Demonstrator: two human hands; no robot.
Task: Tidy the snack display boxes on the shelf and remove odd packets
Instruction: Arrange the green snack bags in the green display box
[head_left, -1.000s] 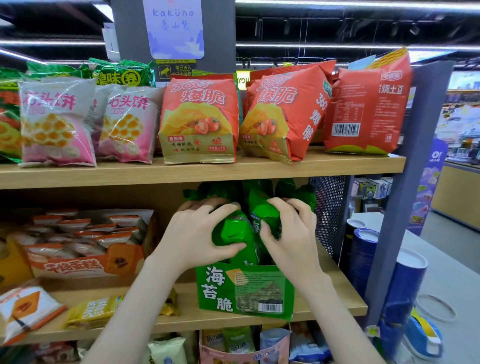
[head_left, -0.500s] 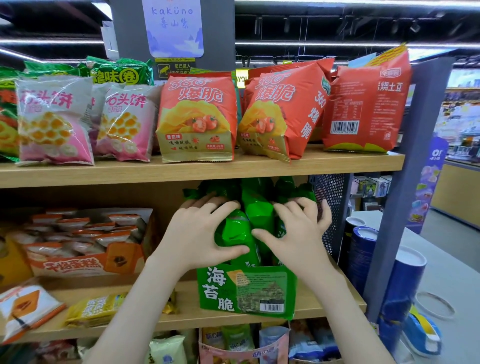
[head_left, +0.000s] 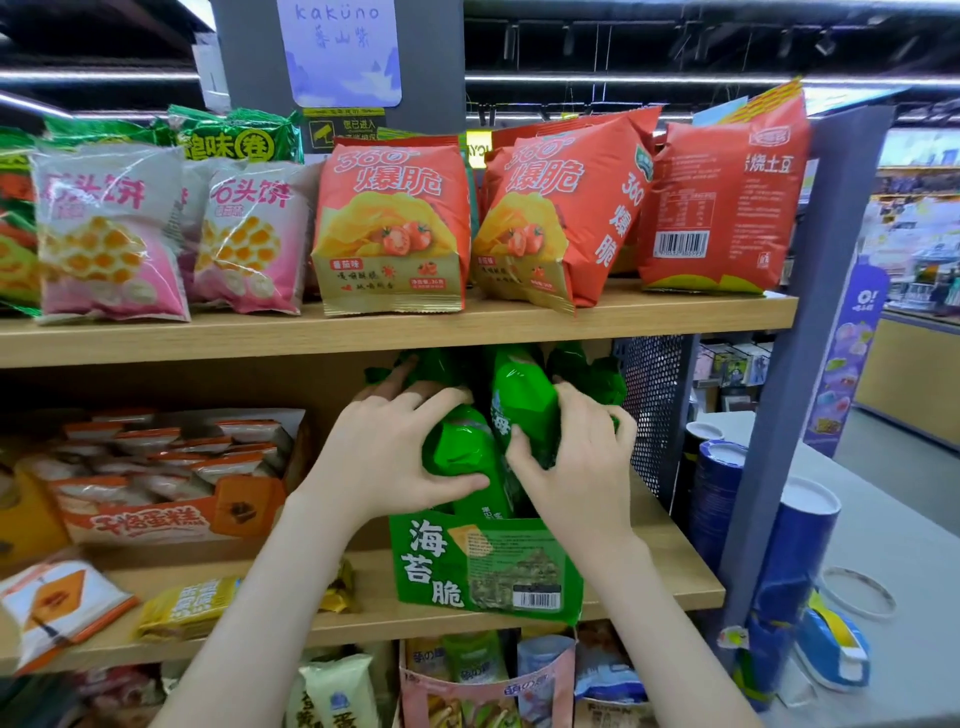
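There are two wooden shelves (head_left: 208, 343) in view. One green seaweed display box (head_left: 488, 566) stands on the lower one. In the box at least three green seaweed packets (head_left: 524, 400) show; the full number cannot be told. Two hands are on them, the left hand (head_left: 379, 457) and the right hand (head_left: 576, 467).

Above the box:
- two tomato crisp bags (head_left: 389, 223)
- one red potato bag (head_left: 722, 192), with its back side to the front
- two pink biscuit bags (head_left: 114, 234)

Left of the box:
- one orange cake box (head_left: 156, 519)
- one yellow packet (head_left: 187, 608)
- one white and orange packet (head_left: 57, 603)

Right of the box:
- at least two stacks of blue cups (head_left: 800, 545)
- one tape dispenser (head_left: 831, 649)
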